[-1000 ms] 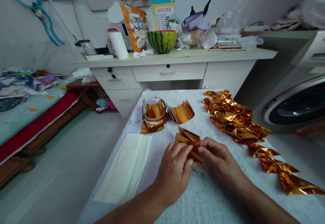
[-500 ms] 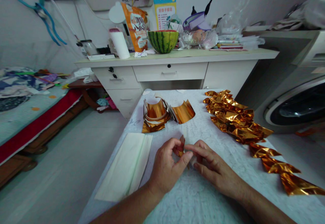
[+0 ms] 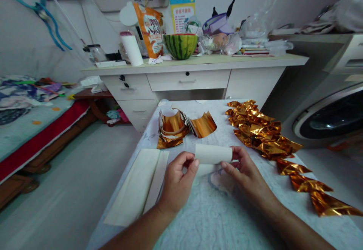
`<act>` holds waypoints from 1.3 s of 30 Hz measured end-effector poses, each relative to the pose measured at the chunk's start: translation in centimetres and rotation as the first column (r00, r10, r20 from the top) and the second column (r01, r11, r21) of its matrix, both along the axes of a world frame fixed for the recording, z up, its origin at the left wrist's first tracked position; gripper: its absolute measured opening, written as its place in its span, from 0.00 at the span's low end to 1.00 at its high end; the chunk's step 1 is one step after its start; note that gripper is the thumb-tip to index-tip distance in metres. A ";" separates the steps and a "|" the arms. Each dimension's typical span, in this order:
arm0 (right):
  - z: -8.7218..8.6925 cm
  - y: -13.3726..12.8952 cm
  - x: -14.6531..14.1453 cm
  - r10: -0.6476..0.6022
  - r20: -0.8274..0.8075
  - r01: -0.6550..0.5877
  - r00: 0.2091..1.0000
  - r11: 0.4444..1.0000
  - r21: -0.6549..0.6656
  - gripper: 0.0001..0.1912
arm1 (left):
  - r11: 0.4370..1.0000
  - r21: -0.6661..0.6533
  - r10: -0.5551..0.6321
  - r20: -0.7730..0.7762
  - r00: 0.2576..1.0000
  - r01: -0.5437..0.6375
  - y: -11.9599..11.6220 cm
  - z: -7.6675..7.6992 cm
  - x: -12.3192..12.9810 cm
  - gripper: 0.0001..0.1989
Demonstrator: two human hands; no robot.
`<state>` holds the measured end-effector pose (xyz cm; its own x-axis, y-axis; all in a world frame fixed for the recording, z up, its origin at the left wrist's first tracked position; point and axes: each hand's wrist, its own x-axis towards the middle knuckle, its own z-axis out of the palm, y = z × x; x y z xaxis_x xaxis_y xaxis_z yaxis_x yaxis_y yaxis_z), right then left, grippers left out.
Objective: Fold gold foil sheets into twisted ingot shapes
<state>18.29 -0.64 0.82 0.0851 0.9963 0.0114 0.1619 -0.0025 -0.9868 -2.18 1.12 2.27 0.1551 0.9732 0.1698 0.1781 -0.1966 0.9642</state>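
Left hand (image 3: pixel 177 184), head view: thumb and fingers clamped on the left end of a whitish sheet (image 3: pixel 213 154). Right hand (image 3: pixel 249 178): same deal on the right end, thumb on the near face, some fingers hidden behind. From where I stand, hands are apart, sheet spans the gap between them, roughly level with the fingertips. It's curved, pale face toward the person; lower edge is hard to read. Whether it touches the cloth (image 3: pixel 215 223) below: can't tell.

Straight beyond the left fingertips: stack of curved copper-colored foil (image 3: pixel 173 126). Just beside that, beyond the gap between the hands: a curved foil piece (image 3: pixel 203 126), shiny side up. Neither hand touches these.

Off the outer side of the right hand: row of crumpled, pointed foil pieces (image 3: pixel 261 129), running from well beyond the fingers back to alongside the forearm. Bunched at the far end, spaced out at the near end.

Outer side of the left hand: flat pale paper (image 3: pixel 133 182), near end close by the left forearm. One folded piece or several, can't tell.

Well beyond both hands: white desk (image 3: pixel 187 65) with a cut watermelon (image 3: pixel 180 46) on top. Far right of the right hand: washing machine (image 3: pixel 326 91).
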 end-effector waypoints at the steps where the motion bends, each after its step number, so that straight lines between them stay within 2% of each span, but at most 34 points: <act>1: 0.2 0.0 0.0 0.023 -0.045 -0.024 0.999 1.000 -0.016 0.21 | 0.999 -0.042 -0.016 0.044 0.999 0.018 0.0 -0.1 0.1 0.09; 6: 0.8 0.0 0.0 0.034 -0.194 -0.058 0.980 0.991 -0.117 0.20 | 0.979 -0.184 -0.041 0.230 0.972 0.085 0.4 -0.9 0.5 0.08; 9: 0.3 0.2 0.1 0.042 -0.145 -0.057 0.989 0.993 -0.106 0.18 | 0.977 -0.207 -0.014 0.184 0.983 0.053 0.6 -1.4 0.7 0.13; 11: -0.3 0.3 0.1 0.037 -0.049 -0.040 0.998 0.997 -0.062 0.16 | 0.983 -0.180 -0.022 0.071 0.997 0.034 0.6 -1.7 0.8 0.15; 14: -0.9 0.3 0.2 -0.014 0.186 0.013 0.983 1.000 0.007 0.14 | 0.994 -0.094 -0.063 -0.170 0.983 0.048 0.5 -1.6 0.8 0.10; 18: -0.7 0.3 0.3 -0.026 0.472 -0.003 0.881 0.998 0.059 0.06 | 0.991 0.037 -0.097 -0.449 0.888 0.128 0.4 -1.3 0.7 0.09; 20: -0.5 0.3 0.3 0.012 0.551 -0.046 0.835 0.998 0.048 0.04 | 0.980 0.093 -0.094 -0.556 0.826 0.174 0.4 -1.3 0.7 0.09; 24: -0.1 0.4 0.2 0.050 0.630 -0.093 0.775 0.995 0.035 0.06 | 0.967 0.135 -0.059 -0.708 0.704 0.217 0.3 -1.2 0.7 0.08; 27: 0.1 0.5 0.5 0.081 0.644 -0.156 0.761 0.986 0.061 0.08 | 0.956 0.166 -0.050 -0.725 0.687 0.244 0.2 -1.2 0.8 0.10; 31: 0.4 0.5 1.6 0.145 0.592 -0.204 0.793 0.978 0.033 0.11 | 0.903 0.199 -0.159 -0.667 0.728 0.381 0.3 -2.1 0.9 0.17; 33: 0.6 0.4 2.3 0.187 0.564 -0.228 0.804 0.974 0.002 0.11 | 0.879 0.207 -0.194 -0.667 0.719 0.429 0.4 -2.9 1.0 0.18; 39: 1.3 0.2 3.4 0.327 0.510 -0.362 0.796 0.932 -0.033 0.16 | 0.882 0.222 -0.175 -0.666 0.725 0.416 0.5 -4.4 1.1 0.15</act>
<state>21.71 -0.41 2.14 -0.2987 0.9541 0.0202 0.6090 0.2068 -0.7658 -1.12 1.62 -2.10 0.6107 0.7566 0.2336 0.5759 -0.6269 0.5248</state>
